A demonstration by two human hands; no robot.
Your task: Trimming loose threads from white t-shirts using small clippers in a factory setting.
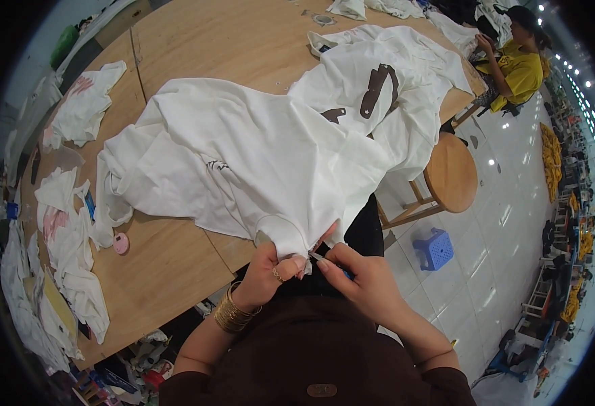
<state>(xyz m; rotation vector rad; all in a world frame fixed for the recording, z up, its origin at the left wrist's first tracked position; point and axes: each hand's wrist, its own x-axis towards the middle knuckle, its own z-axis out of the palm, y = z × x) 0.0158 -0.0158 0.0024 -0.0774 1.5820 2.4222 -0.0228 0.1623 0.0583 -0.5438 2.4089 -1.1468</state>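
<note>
White cloth (243, 142) lies in loose folds on the wooden table (159, 277), and its near edge reaches past the table's side, in front of the person's body. The left hand (270, 272) is closed on this edge, pinching it. The right hand (364, 279) is gripping a small metal tool (318, 257) with its tip at the cloth; I cannot tell if they touch. Rightward stands a round wooden stool (451, 171).

Dark brown short-sleeved top (291, 348) | small rounded brown patch (322, 390) | black legwear (366, 233) | left: stacked gold bangles (232, 311), gold ring (277, 275)
</note>
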